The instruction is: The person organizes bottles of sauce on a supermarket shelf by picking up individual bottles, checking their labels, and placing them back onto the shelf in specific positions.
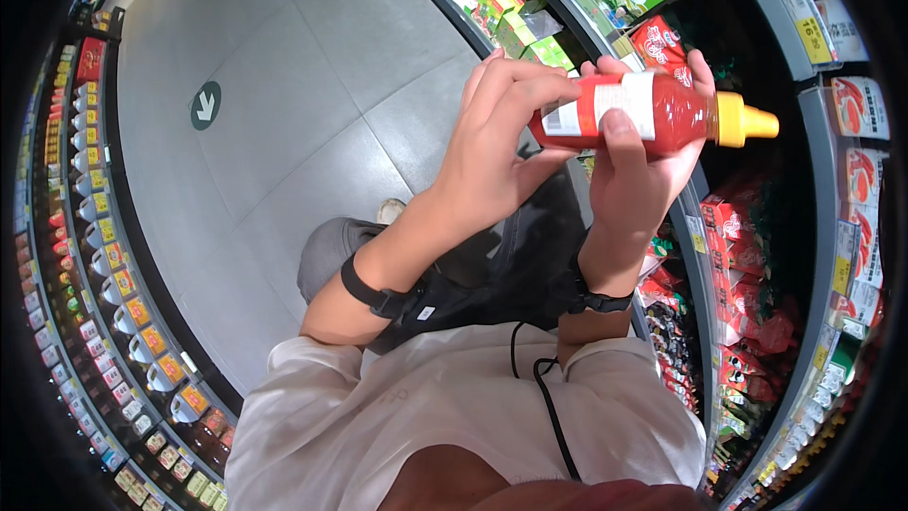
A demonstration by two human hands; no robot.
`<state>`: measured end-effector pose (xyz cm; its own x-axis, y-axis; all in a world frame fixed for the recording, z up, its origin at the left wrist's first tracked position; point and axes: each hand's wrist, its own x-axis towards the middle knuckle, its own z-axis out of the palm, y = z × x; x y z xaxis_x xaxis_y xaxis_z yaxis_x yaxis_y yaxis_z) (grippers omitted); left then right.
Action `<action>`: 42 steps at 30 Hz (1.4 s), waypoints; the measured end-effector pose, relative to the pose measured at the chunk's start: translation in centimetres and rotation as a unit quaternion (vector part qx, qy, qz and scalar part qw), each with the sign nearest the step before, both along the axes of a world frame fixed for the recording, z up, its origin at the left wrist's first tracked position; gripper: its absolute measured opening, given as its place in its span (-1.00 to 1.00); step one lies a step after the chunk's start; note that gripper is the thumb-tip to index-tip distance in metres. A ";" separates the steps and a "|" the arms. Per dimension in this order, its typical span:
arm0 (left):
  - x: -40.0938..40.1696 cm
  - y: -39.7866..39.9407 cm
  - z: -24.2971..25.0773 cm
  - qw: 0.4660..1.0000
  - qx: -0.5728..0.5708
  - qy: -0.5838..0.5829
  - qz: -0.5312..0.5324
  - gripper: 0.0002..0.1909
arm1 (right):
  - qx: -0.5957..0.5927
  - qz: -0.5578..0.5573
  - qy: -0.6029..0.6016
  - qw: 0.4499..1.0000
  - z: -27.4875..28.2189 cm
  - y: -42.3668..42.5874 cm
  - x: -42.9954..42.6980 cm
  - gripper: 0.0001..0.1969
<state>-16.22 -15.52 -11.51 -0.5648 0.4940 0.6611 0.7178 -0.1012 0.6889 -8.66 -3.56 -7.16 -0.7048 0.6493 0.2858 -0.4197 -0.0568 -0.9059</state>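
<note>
A red squeeze bottle point(670, 113) with a yellow nozzle cap and a white label lies nearly level across both hands, its cap pointing right. My right hand point(617, 163) cradles it from below near the cap end, the thumb pressed on the label and fingertips showing behind. My left hand point(507, 113) holds the bottle's base end, with fingers over the top and the thumb underneath. Part of the label and the far side of the bottle are hidden. Behind the bottle, a red packet point(658, 42) stands on the shelf.
Shelves of packets with price tags point(812, 39) curve along the right, holding red bags point(745, 262) and green boxes point(496, 7). Another shelf row with jugs point(170, 369) runs along the left. Between them lies a grey tiled floor point(284, 85) with a round arrow marker point(206, 106).
</note>
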 end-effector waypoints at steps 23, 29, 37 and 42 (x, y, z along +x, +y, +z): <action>3.5 -0.4 -0.7 0.981 -0.037 -0.175 -0.080 -0.19 | -0.096 0.089 0.112 0.985 -2.8 0.3 1.4 -0.03; 3.8 -0.5 -0.3 0.988 -0.043 -0.137 -0.060 -0.26 | -0.133 0.105 0.125 0.977 -2.5 -0.2 1.2 -0.20; 4.0 -0.5 -0.6 0.991 0.035 -0.127 -0.001 -0.30 | -0.087 0.121 0.123 0.981 -3.1 -0.5 0.4 -0.23; 3.8 -0.8 -0.4 0.993 0.070 -0.061 0.075 -0.30 | -0.105 0.154 0.115 0.976 -2.1 -1.2 0.2 -0.21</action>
<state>-12.39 -16.28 -11.88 -0.7044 0.3071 0.6399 0.6445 -0.1007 0.7579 -8.46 -4.72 -9.28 -0.8086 0.4781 0.3430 -0.5446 -0.3872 -0.7440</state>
